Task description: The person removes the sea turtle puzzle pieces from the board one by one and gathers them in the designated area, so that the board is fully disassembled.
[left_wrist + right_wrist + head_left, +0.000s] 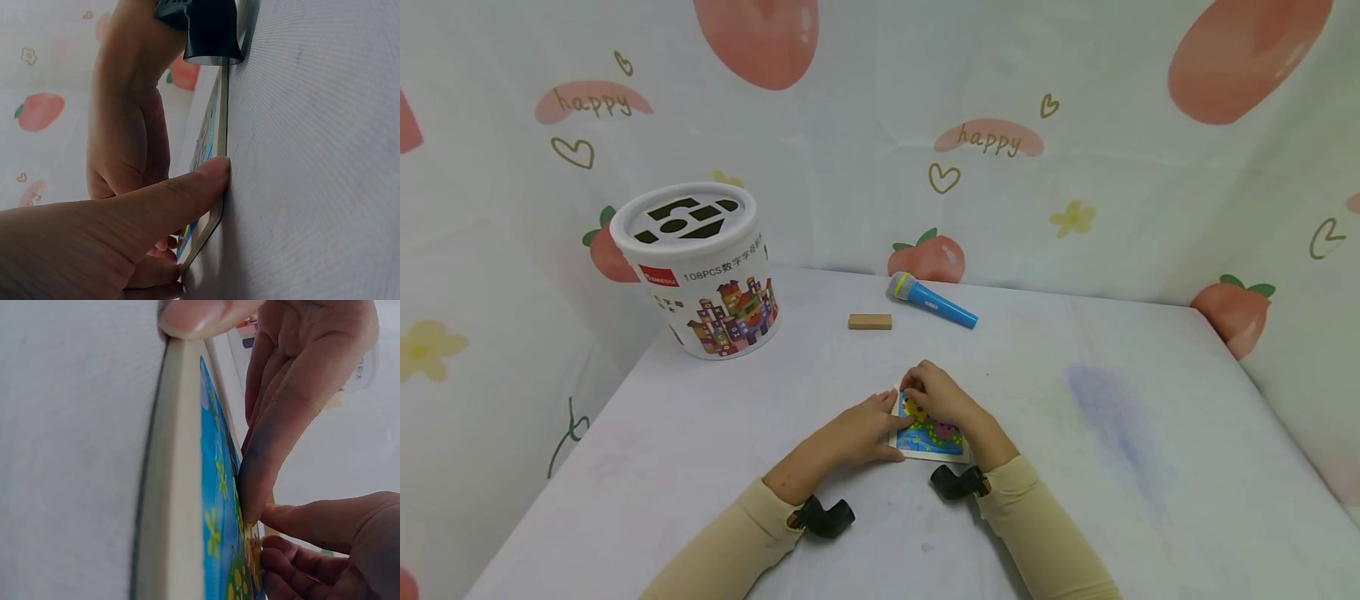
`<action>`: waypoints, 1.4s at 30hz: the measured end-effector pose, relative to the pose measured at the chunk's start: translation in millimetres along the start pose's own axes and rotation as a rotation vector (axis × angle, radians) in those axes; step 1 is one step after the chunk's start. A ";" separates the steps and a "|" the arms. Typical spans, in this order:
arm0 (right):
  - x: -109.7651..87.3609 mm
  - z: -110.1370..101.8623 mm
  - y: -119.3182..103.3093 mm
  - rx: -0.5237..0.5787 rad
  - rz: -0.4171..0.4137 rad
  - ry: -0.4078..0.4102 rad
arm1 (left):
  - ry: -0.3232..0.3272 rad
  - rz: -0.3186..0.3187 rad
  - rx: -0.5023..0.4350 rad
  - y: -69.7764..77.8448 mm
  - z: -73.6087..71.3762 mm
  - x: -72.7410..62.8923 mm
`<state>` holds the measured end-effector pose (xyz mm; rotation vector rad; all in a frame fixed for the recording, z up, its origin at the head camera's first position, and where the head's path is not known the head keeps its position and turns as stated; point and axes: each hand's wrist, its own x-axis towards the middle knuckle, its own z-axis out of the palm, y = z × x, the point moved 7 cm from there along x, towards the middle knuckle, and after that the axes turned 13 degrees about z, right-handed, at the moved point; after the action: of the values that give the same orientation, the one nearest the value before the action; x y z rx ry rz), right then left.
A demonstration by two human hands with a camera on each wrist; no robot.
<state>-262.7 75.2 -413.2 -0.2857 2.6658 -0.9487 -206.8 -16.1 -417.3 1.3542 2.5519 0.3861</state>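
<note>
A small picture puzzle board [928,442] with a pale wooden rim and a blue sea scene lies flat on the table between both hands. My left hand [868,429] holds it at its left side, with the thumb on the near rim and one finger reaching over the picture, as the right wrist view shows. My right hand [942,396] bends over the upper left of the board. Its thumb and fingertips pinch a small yellowish puzzle piece [251,534] at the picture's surface, beside the left fingertip. The fingers hide most of that piece.
Beyond the hands lie a small wooden block [870,322] and a blue toy microphone [936,302]. A large white bucket [700,283] with a lid of shaped holes stands at the back left. A printed cloth backdrop [850,150] rises behind the white table [1150,433].
</note>
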 end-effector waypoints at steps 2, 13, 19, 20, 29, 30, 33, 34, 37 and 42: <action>-0.2 -0.2 -0.3 0.002 0.007 0.001 | 0.002 0.002 0.002 0.0 -0.1 0.2; -3.0 -3.6 -2.6 0.010 0.002 0.008 | -0.002 -0.005 -0.007 -1.1 0.1 -0.3; -2.5 -0.9 -0.2 0.016 -0.002 0.007 | -0.005 -0.009 -0.012 -1.9 2.1 -0.6; -2.5 -0.6 0.1 0.018 -0.001 0.008 | -0.005 -0.010 -0.012 -2.1 2.6 -0.5; 0.7 -0.6 3.5 0.069 0.012 0.002 | 0.008 -0.008 0.002 -2.4 2.8 0.3; 1.6 -0.7 4.6 0.074 0.010 -0.002 | 0.008 -0.008 0.004 -2.2 2.5 0.3; 3.5 -1.8 7.8 0.107 0.009 -0.016 | 0.005 -0.009 0.007 -1.3 1.6 0.1; 3.8 -2.4 8.9 0.121 0.011 -0.019 | 0.004 -0.011 0.006 -1.1 1.4 0.1; 4.4 -4.7 11.6 0.151 0.027 -0.023 | -0.003 -0.017 0.007 -1.1 1.7 0.4; 4.8 -5.4 13.4 0.173 0.036 -0.035 | -0.008 -0.024 0.010 -1.4 2.2 0.6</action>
<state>-270.2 87.3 -418.9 -0.2129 2.5285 -1.1438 -207.5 -16.1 -419.9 1.3250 2.5643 0.3640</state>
